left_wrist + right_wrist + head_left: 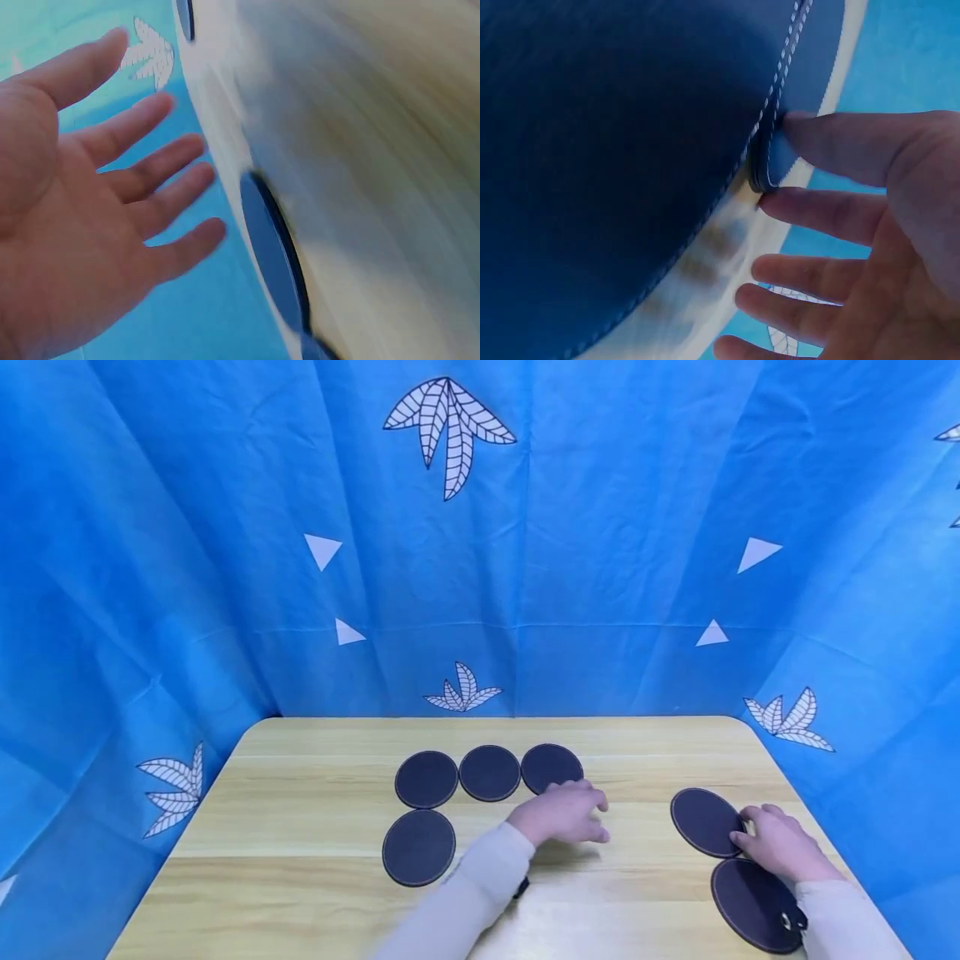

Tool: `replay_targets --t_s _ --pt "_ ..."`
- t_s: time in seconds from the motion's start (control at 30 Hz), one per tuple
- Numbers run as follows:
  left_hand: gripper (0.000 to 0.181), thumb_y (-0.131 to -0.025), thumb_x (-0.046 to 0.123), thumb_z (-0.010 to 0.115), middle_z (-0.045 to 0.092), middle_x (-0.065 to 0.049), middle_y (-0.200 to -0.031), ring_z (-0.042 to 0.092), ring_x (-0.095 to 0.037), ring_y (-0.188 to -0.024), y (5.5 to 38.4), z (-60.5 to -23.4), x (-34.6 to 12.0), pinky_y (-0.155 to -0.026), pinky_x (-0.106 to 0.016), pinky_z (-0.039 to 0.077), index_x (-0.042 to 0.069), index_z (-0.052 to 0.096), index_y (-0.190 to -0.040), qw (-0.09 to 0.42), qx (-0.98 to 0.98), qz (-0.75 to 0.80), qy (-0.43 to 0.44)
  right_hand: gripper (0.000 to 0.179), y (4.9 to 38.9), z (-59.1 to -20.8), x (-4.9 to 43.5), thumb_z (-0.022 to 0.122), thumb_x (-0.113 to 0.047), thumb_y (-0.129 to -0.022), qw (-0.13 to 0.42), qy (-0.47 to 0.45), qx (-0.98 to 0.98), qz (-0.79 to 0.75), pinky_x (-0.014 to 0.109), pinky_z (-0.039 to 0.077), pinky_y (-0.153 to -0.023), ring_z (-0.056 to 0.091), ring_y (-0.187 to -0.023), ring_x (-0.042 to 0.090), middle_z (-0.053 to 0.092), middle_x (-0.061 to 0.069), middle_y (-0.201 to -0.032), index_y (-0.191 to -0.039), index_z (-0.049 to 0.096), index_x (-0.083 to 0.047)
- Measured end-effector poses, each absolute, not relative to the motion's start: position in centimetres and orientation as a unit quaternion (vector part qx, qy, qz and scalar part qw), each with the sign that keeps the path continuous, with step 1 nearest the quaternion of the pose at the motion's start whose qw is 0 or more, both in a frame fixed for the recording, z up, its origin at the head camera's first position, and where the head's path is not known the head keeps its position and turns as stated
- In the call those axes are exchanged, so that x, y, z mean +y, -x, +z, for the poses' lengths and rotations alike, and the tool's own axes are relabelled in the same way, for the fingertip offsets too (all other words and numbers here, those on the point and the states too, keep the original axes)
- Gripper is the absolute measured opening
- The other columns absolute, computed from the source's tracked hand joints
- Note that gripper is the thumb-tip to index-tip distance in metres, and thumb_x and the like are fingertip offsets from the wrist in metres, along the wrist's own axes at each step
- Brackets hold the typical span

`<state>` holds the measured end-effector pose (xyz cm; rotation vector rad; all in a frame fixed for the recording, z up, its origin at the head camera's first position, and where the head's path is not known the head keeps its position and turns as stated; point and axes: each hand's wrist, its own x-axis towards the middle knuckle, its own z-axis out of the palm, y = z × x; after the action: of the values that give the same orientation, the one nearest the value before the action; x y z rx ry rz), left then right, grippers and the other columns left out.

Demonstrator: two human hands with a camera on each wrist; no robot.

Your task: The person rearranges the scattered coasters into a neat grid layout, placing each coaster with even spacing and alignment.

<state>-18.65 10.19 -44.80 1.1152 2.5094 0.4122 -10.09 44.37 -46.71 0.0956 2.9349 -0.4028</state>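
My right hand (783, 843) pinches the right edge of a round black coaster (703, 821) between thumb and index finger. In the right wrist view that coaster (817, 56) has a stitched rim, with the thumb on its face and the other fingers spread. Directly nearer lies another black coaster (752, 906), partly under the right wrist in the head view. My left hand (562, 812) hovers over the table with fingers spread and holds nothing. It overlaps the lower edge of a black coaster (552, 767) in the head view.
Two more coasters, one at the middle (490, 773) and one at the left (426, 779), continue the back row. Below the left one lies another coaster (419, 847). The light wooden table (300, 893) ends against a blue curtain (600, 568) with leaf prints.
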Motion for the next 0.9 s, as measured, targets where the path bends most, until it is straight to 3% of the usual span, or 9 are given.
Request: replay_targets --t_s 0.13,0.23,0.33,0.43,0.57,0.67,0.77,0.9 --pt "0.048 -0.091 0.050 0.071 0.059 0.011 -0.126 0.052 -0.009 -0.116 18.2 -45.3 13.1 -0.103 -0.037 0.039 0.025 0.065 -0.131 0.193 0.892 0.112 -0.394 0.034 10.9 -47.1 43.1 0.072 -0.028 -0.091 0.086 -0.028 0.984 -0.152 0.053 0.048 -0.066 0.057 -0.083 0.041 0.057 0.023 -0.095 -0.097 0.061 0.004" --pt "0.050 -0.089 0.052 0.072 0.055 0.009 -0.129 0.049 -0.010 -0.115 18.1 -46.3 14.9 -0.100 -0.035 0.040 0.025 0.065 -0.131 0.170 0.904 0.085 -0.383 0.030 11.3 -47.5 41.8 0.073 -0.029 -0.091 0.067 -0.008 0.984 -0.166 0.043 0.043 -0.063 0.050 -0.076 0.029 0.052 0.010 -0.085 -0.083 0.056 -0.005" --pt "0.057 -0.087 0.054 0.073 0.049 0.007 -0.134 0.045 -0.012 -0.124 18.0 -47.1 16.2 -0.103 -0.036 0.038 0.024 0.062 -0.134 0.147 0.921 0.066 -0.355 0.029 11.5 -47.8 40.6 0.075 -0.023 -0.091 0.022 0.037 0.983 -0.176 0.036 0.039 -0.062 0.045 -0.071 0.020 0.047 0.001 -0.078 -0.074 0.054 -0.012" --pt "0.066 -0.084 0.055 0.075 0.045 0.007 -0.139 0.040 -0.013 -0.132 18.1 -47.3 16.9 -0.105 -0.037 0.036 0.024 0.057 -0.139 0.132 0.933 0.049 -0.331 0.026 11.6 -47.9 40.3 0.077 -0.014 -0.089 -0.013 0.081 0.981 -0.174 0.036 0.042 -0.063 0.047 -0.070 0.015 0.050 -0.003 -0.077 -0.070 0.059 -0.015" --pt "0.070 -0.082 0.059 0.076 0.043 0.007 -0.139 0.039 -0.013 -0.131 18.4 -47.3 17.4 -0.103 -0.035 0.037 0.025 0.055 -0.140 0.129 0.937 0.024 -0.325 0.018 11.7 -47.6 41.0 0.082 -0.016 -0.082 0.026 0.071 0.979 -0.187 0.042 0.048 -0.070 0.055 -0.079 0.021 0.060 0.005 -0.091 -0.085 0.067 -0.007" --pt "0.074 -0.079 0.063 0.077 0.044 0.007 -0.133 0.041 -0.012 -0.124 18.6 -47.3 17.7 -0.098 -0.032 0.038 0.024 0.056 -0.138 0.127 0.936 0.012 -0.329 0.050 11.8 -47.4 41.4 0.087 -0.027 -0.076 0.067 0.054 0.976 -0.201 0.053 0.050 -0.081 0.059 -0.097 0.040 0.060 0.025 -0.112 -0.109 0.065 0.003" --pt "0.075 -0.076 0.066 0.078 0.044 0.008 -0.125 0.042 -0.011 -0.115 18.9 -47.2 18.1 -0.090 -0.029 0.038 0.024 0.058 -0.134 0.123 0.936 0.014 -0.329 0.084 11.9 -47.4 41.7 0.089 -0.041 -0.073 0.090 0.039 0.975 -0.201 0.069 0.044 -0.087 0.045 -0.118 0.061 0.043 0.044 -0.132 -0.132 0.055 0.008" --pt "0.079 -0.073 0.069 0.078 0.045 0.008 -0.123 0.043 -0.011 -0.114 19.1 -47.5 18.6 -0.087 -0.029 0.037 0.022 0.058 -0.133 0.120 0.937 0.033 -0.326 0.097 12.1 -47.9 41.8 0.086 -0.050 -0.073 0.099 0.027 0.976 -0.191 0.081 0.035 -0.085 0.028 -0.127 0.069 0.025 0.052 -0.142 -0.144 0.048 0.004"
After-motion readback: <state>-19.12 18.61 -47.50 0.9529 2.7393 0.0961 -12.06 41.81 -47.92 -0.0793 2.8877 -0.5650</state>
